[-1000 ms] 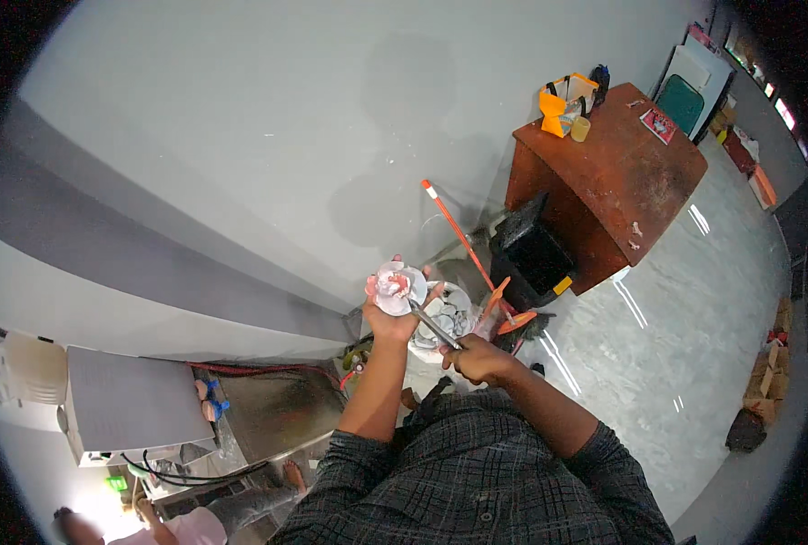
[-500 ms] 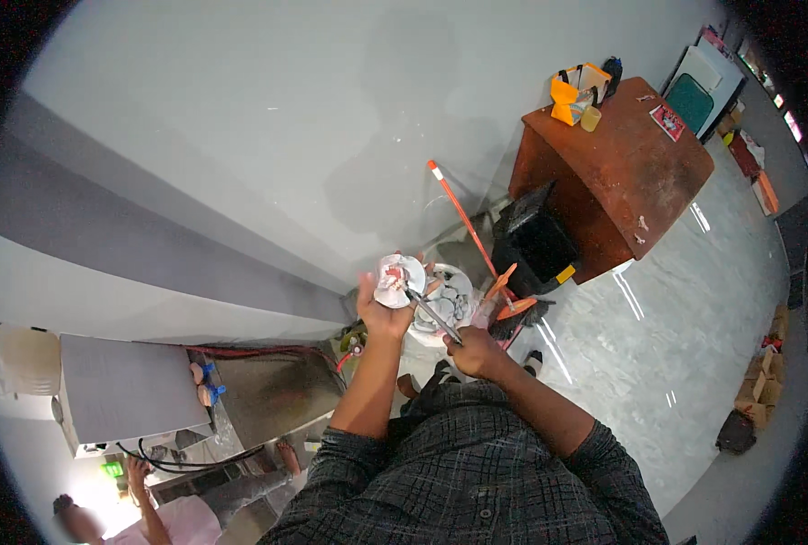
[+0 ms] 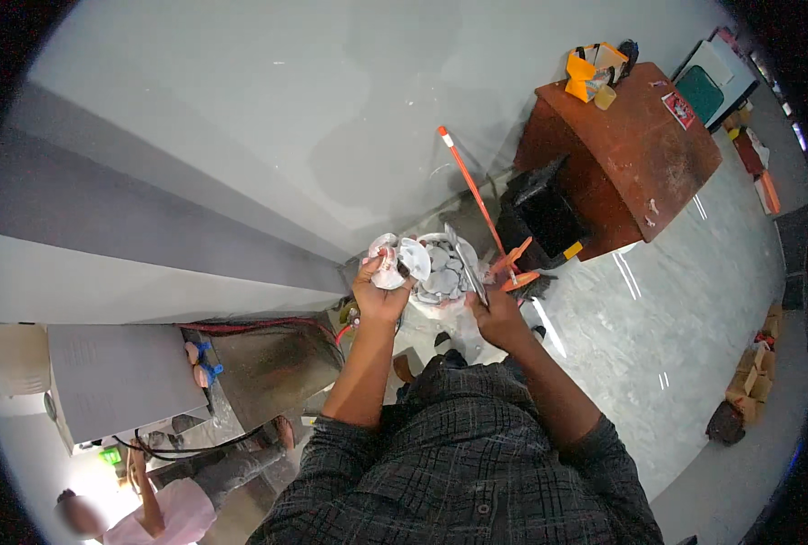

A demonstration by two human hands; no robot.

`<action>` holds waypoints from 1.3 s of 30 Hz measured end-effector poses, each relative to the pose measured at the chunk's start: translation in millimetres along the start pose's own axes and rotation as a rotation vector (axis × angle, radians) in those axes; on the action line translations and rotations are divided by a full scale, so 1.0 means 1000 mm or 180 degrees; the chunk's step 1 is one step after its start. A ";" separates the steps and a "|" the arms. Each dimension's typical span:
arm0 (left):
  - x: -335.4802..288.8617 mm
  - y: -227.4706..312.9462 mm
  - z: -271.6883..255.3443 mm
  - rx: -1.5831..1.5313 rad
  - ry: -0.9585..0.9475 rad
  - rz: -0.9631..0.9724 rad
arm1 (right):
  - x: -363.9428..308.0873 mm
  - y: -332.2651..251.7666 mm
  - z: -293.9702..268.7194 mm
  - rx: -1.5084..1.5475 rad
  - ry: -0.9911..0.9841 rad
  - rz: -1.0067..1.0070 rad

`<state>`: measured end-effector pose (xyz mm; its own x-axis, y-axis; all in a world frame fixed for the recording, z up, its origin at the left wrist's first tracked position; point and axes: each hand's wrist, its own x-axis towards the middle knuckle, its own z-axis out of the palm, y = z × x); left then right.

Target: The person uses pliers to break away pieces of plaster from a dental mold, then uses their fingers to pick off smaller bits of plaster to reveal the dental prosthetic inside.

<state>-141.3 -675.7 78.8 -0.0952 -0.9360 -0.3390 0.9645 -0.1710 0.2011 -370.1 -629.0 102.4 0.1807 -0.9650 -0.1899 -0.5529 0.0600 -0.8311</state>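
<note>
My left hand [image 3: 381, 296] is closed around a white, crumpled, cup-like piece [image 3: 387, 265] with pinkish smears. A second white rounded piece [image 3: 413, 259], with a dark patch at its lower edge, shows right beside it; whether the two are joined I cannot tell. In my right hand [image 3: 500, 322] is a long, slim metal tool [image 3: 462, 259], its far end pointing up and away; its exact kind is unclear. Beneath and between both hands stands a white bucket [image 3: 438, 312] with several greyish-white flat pieces [image 3: 441, 282] inside.
An orange-handled pole [image 3: 466, 173] leans by the wall behind the bucket. Right of it are an open black bin [image 3: 549, 214], orange tools [image 3: 519, 282] and a brown desk [image 3: 626, 154] with a yellow bag [image 3: 583, 78]. A metal cabinet [image 3: 123, 377] and another person [image 3: 172, 510] are at left.
The tool has come away from the white piece and swung upright over the bucket. My left hand has tilted its piece, and a second rounded part now shows beside it.
</note>
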 end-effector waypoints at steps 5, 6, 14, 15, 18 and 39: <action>-0.012 -0.006 0.013 -0.0078 -0.0079 -0.0196 | 0.025 -0.053 0.007 0.0410 0.0450 -0.0261; -0.016 -0.005 0.017 -0.0019 -0.0189 -0.0204 | 0.029 -0.066 0.012 0.0637 0.0593 -0.0423; -0.036 0.010 0.035 -0.0169 -0.0571 -0.0371 | 0.038 -0.061 0.010 0.3540 -0.0465 0.0987; -0.039 0.011 0.040 -0.0357 -0.0712 -0.0418 | 0.039 -0.059 0.008 0.3694 -0.0572 0.1097; -0.045 0.014 0.044 -0.0615 -0.0605 -0.0431 | 0.040 -0.054 0.002 0.4159 -0.0869 0.1435; -0.025 0.018 0.005 0.0711 0.0175 0.0128 | 0.030 -0.014 0.005 0.2417 -0.0630 0.1025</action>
<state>-122.5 -656.6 95.8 -0.0383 -0.9262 -0.3750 0.8883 -0.2035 0.4117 -353.1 -657.9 105.5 0.2863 -0.8133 -0.5066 0.0816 0.5475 -0.8328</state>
